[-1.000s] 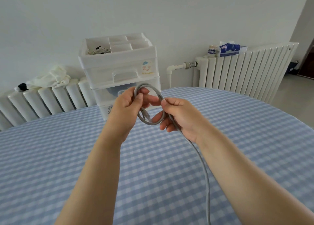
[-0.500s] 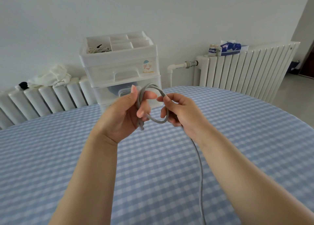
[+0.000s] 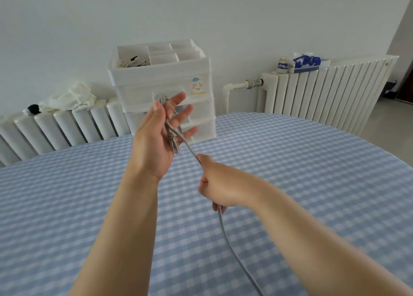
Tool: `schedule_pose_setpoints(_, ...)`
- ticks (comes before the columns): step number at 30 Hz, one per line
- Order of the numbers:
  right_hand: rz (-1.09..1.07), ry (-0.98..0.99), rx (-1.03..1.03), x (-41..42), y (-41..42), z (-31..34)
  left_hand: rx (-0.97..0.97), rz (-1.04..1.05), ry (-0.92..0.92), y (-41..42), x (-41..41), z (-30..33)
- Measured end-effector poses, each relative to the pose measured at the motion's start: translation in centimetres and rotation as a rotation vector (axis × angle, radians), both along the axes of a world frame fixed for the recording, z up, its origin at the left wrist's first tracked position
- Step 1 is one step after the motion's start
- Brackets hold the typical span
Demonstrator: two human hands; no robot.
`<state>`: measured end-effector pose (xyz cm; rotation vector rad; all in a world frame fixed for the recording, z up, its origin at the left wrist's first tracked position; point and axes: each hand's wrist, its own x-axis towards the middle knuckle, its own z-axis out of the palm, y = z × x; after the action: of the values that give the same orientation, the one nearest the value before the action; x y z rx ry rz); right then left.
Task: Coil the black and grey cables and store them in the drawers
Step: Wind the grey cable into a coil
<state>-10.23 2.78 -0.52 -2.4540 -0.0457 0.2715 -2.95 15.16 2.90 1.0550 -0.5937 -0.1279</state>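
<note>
The left hand is holding its fingers spread wide, the grey cable lying across them; the right hand is gripping the cable below.

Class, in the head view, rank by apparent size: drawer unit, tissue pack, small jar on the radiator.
1. Drawer unit, though it also stands nearer.
2. Tissue pack.
3. Small jar.

A plain white wall is seen behind a table covered by a blue-and-white checked cloth. White radiators are set along the wall, one at the left and one at the right. Crumpled white fabric is laid on the left radiator, and a blue packet on the right one.
</note>
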Motion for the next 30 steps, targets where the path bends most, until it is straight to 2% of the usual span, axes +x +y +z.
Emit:
schedule_pose_setpoints(2, 0.028, 0.020, -0.070, -0.7, 0.3, 0.8, 0.144, 0.088, -0.087, -0.2, -0.1, -0.4)
schedule_pose_setpoints(5, 0.020, -0.030, -0.159, -1.9, 0.3, 2.3, 0.408, 0.190, -0.263, -0.9, -0.4, -0.8)
schedule_pose_setpoints(8, -0.012, -0.108, -0.253, -2.5, -0.5, 3.6, 0.584, 0.232, -0.415, -1.7, -1.0, -0.9)
schedule_pose_setpoints(11, -0.027, -0.274, -0.353, -2.7, -1.5, 4.8, 0.766, 0.293, -0.449, -2.0, -1.5, -0.9)
schedule_pose_setpoints(13, -0.059, -0.392, -0.384, -2.9, -2.1, 5.3, 0.829, 0.249, -0.411, -2.0, -1.6, -1.0)
schedule_pose_setpoints(17, -0.164, -0.532, -0.310, -2.8, -3.3, 5.4, 0.835, 0.051, -0.341, -1.8, -1.7, -0.9)
schedule_pose_setpoints(20, -0.119, -0.469, -0.007, -2.2, -4.4, 4.8, 0.805, -0.251, -0.186, -1.5, -1.8, -0.7)
schedule_pose_setpoints(22, -0.015, -0.424, 0.215, -2.0, -5.1, 4.9, 0.844, -0.404, -0.179, -1.3, -1.8, -0.6)
schedule_pose_setpoints(24, 0.083, -0.398, 0.330, -2.1, -5.9, 5.3, 0.826, -0.500, -0.179, -1.1, -1.7, -0.7)
schedule_pose_setpoints(27, 0.110, -0.438, 0.441, -1.8, -6.7, 5.4, 0.700, -0.656, -0.150, -0.8, -1.8, -0.6)
schedule_pose_setpoints(30, -0.041, -0.556, 0.407, -0.9, -7.0, 4.5, 0.405, -0.787, 0.043, -0.9, -1.4, -0.6)
